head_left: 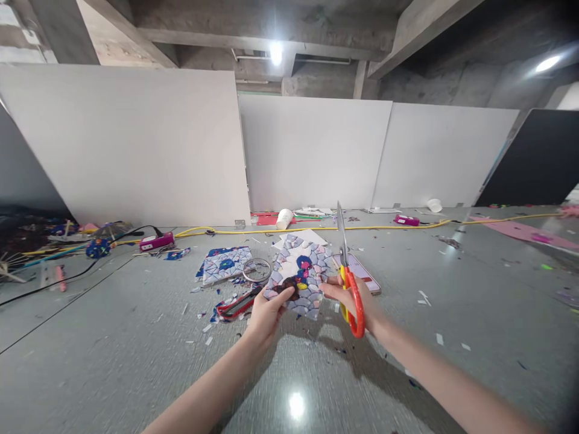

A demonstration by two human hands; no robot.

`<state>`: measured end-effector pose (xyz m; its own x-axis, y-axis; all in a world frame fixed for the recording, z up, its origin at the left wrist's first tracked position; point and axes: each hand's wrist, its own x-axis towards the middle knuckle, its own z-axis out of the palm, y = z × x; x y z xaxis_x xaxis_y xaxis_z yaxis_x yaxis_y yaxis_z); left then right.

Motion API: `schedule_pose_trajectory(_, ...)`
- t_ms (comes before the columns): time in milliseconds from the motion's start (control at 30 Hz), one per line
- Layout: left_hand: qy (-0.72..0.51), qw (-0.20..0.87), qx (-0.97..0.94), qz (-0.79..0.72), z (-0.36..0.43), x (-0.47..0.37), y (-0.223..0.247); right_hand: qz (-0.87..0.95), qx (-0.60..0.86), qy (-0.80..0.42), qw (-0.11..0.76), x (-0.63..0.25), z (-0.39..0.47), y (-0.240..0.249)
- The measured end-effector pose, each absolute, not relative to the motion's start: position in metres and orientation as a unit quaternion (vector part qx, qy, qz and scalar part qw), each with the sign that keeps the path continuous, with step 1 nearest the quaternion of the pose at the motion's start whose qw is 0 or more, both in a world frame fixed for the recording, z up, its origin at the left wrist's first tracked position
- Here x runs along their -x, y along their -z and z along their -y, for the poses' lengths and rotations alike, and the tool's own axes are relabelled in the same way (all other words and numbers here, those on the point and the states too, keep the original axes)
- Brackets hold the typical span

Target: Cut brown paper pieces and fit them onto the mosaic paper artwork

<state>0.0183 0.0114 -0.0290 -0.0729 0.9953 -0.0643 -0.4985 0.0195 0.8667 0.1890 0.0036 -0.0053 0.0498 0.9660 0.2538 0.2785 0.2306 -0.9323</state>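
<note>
My left hand (266, 313) pinches the lower left of a patterned mosaic panel (312, 295), its thumb over a dark brown scrap (287, 288). The panel has grey-lilac pieces, a bare white patch and a few blue, pink and yellow bits. Orange-and-yellow scissors (356, 304) hang from my right hand (348, 295), blades pointing up. Fingers of that hand also touch the panel's right edge. Left of the panel lie a red utility knife (239, 304), a roll of tape (257, 270) and a second mosaic panel (226, 265). Behind my right hand rests a phone (362, 271).
A yellow cable (307, 229) crosses the table before white partition boards (316, 157). Paper cups (284, 219), magenta power strips (156, 241) and red paper lie at the back. Small paper scraps are strewn about. A pink sheet (534, 232) lies far right, and clutter fills the far left.
</note>
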Motion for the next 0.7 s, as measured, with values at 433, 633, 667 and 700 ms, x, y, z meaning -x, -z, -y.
schedule_pose_trajectory(433,-0.659,0.577,-0.294,-0.383,0.024,-0.05,0.032,0.519,0.527,-0.338,0.582,-0.163,0.002,0.036)
schedule_pose_trajectory(633,-0.646,0.501,-0.402,-0.412,0.013,-0.039,0.034,0.521,0.609,-0.25,0.544,-0.172,-0.004,0.031)
schedule_pose_trajectory(667,-0.666,0.442,-0.426,-0.424,0.01,-0.035,0.034,0.525,0.608,-0.238,0.546,-0.173,-0.004,0.029)
schedule_pose_trajectory(700,-0.678,0.366,-0.466,-0.435,0.007,-0.031,0.034,0.531,0.605,-0.228,0.547,-0.174,-0.005,0.028)
